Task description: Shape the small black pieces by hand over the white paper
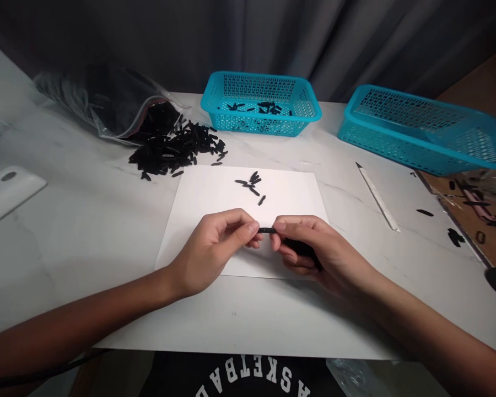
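My left hand [215, 248] and my right hand [314, 245] meet over a white sheet of paper [215, 193] and pinch the two ends of a small black piece [267, 230]. The fingers of both hands are closed on it. My right hand also has something dark [303, 249] tucked under its fingers, which I cannot make out. A few loose black pieces [252, 184] lie on the far part of the sheet.
A heap of black pieces [177, 149] spills from a clear plastic bag [107, 105] at the back left. Two turquoise baskets stand behind: one [260, 105] holding some black pieces, another [421, 129] at the right. A white stick [378, 196] lies right of the paper.
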`<action>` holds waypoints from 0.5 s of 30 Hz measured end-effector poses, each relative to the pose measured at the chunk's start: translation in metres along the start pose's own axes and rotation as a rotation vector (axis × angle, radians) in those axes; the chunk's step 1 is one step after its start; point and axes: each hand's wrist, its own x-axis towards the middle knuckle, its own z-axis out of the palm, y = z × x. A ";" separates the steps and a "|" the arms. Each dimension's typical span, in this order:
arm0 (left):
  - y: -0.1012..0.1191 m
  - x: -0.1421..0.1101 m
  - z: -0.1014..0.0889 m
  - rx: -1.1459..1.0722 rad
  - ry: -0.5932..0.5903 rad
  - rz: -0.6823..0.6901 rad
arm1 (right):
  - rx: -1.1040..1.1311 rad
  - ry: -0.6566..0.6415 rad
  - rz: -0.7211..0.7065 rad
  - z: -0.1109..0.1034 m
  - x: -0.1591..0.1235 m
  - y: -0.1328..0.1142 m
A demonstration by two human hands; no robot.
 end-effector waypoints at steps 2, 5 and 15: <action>0.001 0.000 0.001 0.017 -0.003 -0.002 | -0.005 -0.002 -0.005 0.000 0.000 0.000; 0.001 0.001 0.001 0.038 -0.010 -0.005 | -0.008 -0.003 -0.005 0.001 -0.001 0.000; 0.001 0.000 0.002 0.002 -0.013 -0.022 | 0.001 -0.014 -0.003 0.000 0.000 0.003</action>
